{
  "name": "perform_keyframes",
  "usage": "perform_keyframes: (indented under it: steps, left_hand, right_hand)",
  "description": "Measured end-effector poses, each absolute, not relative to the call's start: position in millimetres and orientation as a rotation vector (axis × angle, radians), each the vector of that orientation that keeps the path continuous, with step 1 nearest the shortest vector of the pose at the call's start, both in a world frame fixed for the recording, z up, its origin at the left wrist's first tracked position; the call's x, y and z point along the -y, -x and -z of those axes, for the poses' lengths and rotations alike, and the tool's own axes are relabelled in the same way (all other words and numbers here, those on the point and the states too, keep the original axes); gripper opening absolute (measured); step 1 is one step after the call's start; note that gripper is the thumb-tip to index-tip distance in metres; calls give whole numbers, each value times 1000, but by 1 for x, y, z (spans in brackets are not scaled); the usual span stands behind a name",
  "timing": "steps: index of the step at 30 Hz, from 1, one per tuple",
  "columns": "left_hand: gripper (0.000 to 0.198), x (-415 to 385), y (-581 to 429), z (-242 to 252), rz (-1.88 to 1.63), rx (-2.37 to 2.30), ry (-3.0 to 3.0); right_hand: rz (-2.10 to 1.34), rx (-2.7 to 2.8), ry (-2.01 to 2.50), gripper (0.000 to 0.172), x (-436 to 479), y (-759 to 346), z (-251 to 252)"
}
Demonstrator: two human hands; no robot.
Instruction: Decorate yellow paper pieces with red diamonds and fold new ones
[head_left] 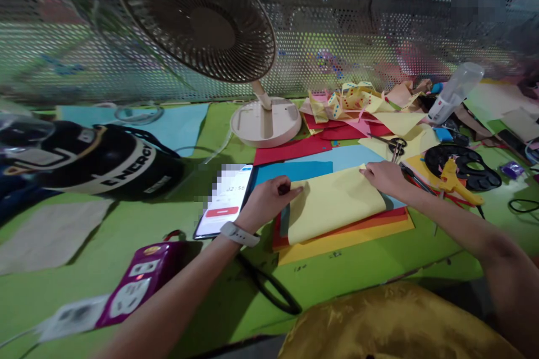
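A pale yellow sheet of paper (337,207) lies folded over, its rounded fold toward me, on top of other coloured sheets. My left hand (272,199), with a pale watch on the wrist, pinches its upper left corner between thumb and finger. At the upper right corner my right hand (384,180) is closed on the same sheet. Beneath it show an orange sheet (349,242) and a blue sheet (309,170). Left of my left hand lies a lit phone (225,202). Scissors (396,146) rest beyond my right hand.
A desk fan (265,123) stands at the back. At left are a black bag (122,162) and a purple power strip (141,275). A yellow glue gun (452,179), a black palette (484,171) and a plastic bottle (457,92) occupy the right, near paper scraps (357,98).
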State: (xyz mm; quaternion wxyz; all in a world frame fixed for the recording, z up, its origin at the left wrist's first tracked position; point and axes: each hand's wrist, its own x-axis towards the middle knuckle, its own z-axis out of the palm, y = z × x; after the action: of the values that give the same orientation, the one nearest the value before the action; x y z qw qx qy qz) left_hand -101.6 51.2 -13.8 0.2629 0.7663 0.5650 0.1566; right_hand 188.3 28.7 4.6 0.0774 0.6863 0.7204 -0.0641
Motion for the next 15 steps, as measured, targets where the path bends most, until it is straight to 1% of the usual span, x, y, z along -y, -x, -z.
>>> perform_keyframes:
  steps: [3,5,8,12,13,15]
  left_hand:
    - [35,-53,104,14,-396,-1546,-2129]
    - [32,-53,104,14,-457,-1539,-2234]
    - [40,-54,101,14,-574,-1351,-2489]
    - [44,-59,92,17,-382,-889,-2628]
    - [45,-60,89,17,-334,-832,-2632]
    - [41,-63,83,12,-291,-810,-2652]
  right_hand:
    - [185,-2130,-2062,46,-31,-193,-6]
    - [179,-2120,-2065,46,-32,-196,-6]
    - [172,-2119,-2059,45,-34,-198,-6]
    - [169,-2130,-2047,46,-35,-200,-7]
    - [170,-2133,-2044,45,-36,-200,-7]
    - [175,-2141,-2037,45,-36,-201,-8]
